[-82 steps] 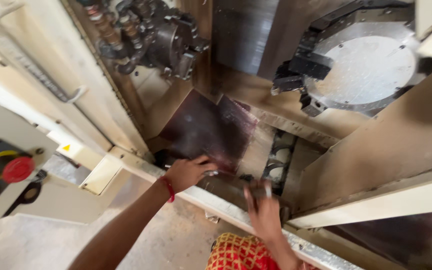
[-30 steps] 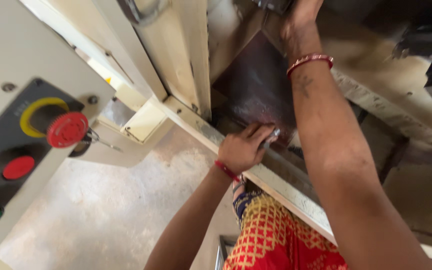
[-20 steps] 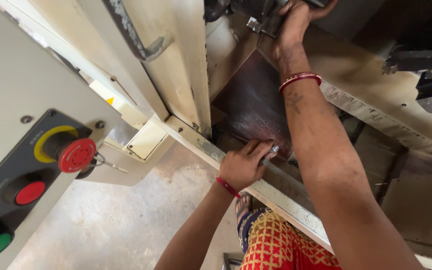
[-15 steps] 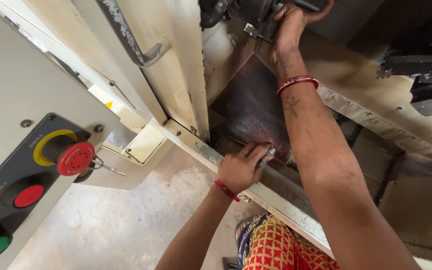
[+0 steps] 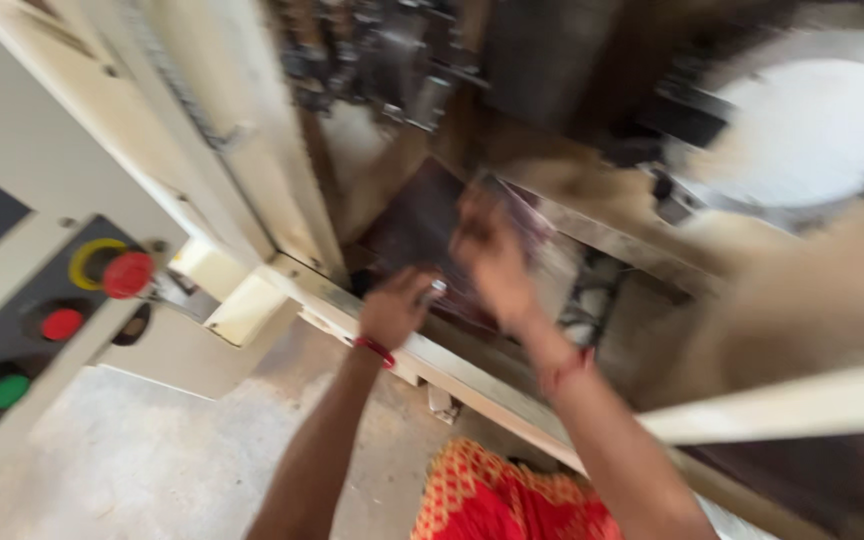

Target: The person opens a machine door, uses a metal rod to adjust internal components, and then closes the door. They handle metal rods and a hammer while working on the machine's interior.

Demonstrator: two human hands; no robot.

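Our right hand [image 5: 497,255] has pulled back from the chuck [image 5: 392,60] at 12 o'clock, prob. empty, fingers spread; left hand [image 5: 392,310] pinches a small metal part [image 5: 436,291].

button panel [image 5: 47,320] left | left hand [image 5: 392,310] on sill [image 5: 472,375] | right hand [image 5: 492,255] behind, inside machine

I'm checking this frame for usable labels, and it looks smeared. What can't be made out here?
- Right hand, head view: motion blur smears the fingers; whether it holds anything cannot be told.
- Left hand: a small shiny piece shows at the fingers, too small and blurred to identify.
- Machine interior parts: blurred and shadowed.
- Round pale disc: blurred and cut off by the right edge.
- Control panel: cut off by the left edge.
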